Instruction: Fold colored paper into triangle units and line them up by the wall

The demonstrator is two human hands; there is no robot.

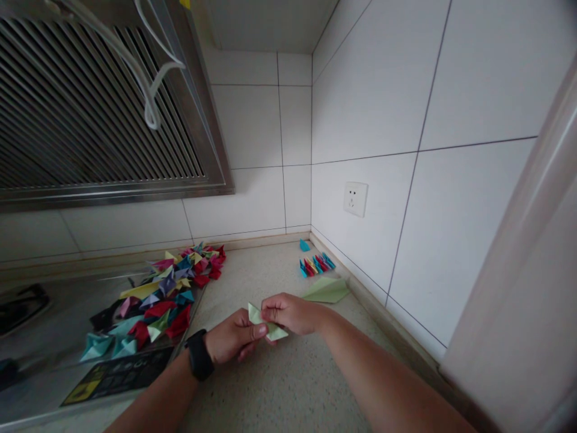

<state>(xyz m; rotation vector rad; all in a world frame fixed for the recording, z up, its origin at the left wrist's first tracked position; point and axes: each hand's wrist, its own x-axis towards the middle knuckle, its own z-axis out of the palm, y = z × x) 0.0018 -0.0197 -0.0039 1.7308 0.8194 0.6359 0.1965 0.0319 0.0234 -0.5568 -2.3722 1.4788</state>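
Note:
Both hands hold a small pale-green folded paper [276, 331] above the counter. My left hand [234, 335], with a black watch [199, 355] on its wrist, pinches the paper's left side between thumb and fingers. From the right, my right hand [291, 313] grips its upper edge with closed fingers. Beyond my right wrist lies a larger light-green sheet [328, 290], partly hidden by the forearm. Behind that sits a short row of small folded paper pieces [317, 264] in blue, red and yellow, with a single blue folded piece [305, 245] near the corner.
Many-coloured origami pieces [166, 294] are heaped at the left, on the steel stovetop [40, 385] and along its edge. A range hood [112, 120] with a hanging white cable [151, 108] is overhead. A wall socket [356, 199] is on the right tiled wall.

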